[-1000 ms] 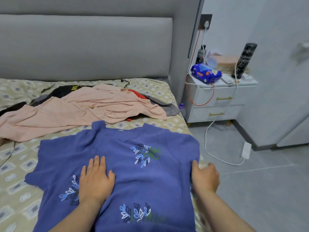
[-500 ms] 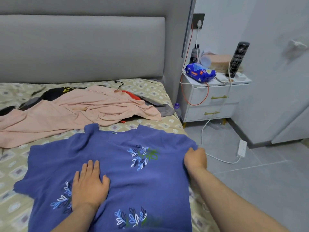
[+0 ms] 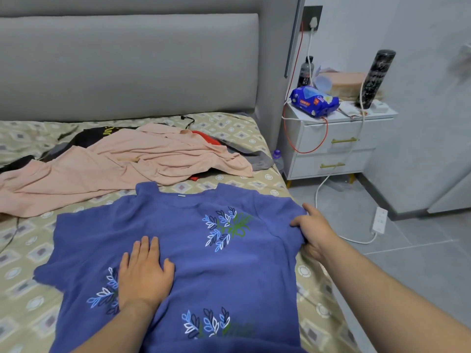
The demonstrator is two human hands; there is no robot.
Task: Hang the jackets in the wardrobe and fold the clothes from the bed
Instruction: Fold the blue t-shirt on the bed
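A blue T-shirt with leaf prints lies spread flat on the bed, collar toward the headboard. My left hand presses flat on its lower left part, fingers straight. At the bed's right edge my right hand grips the shirt's right sleeve. Behind the shirt a crumpled pink garment lies over dark clothes, a red piece and a grey garment.
A black hanger hook pokes out above the pile. A white nightstand right of the bed holds a blue packet, bottles and cables. A power strip and its cord lie on the grey floor. The padded headboard stands behind.
My right hand slid up the shirt's right edge to the sleeve and now grips it. The left hand stayed pressed on the shirt.
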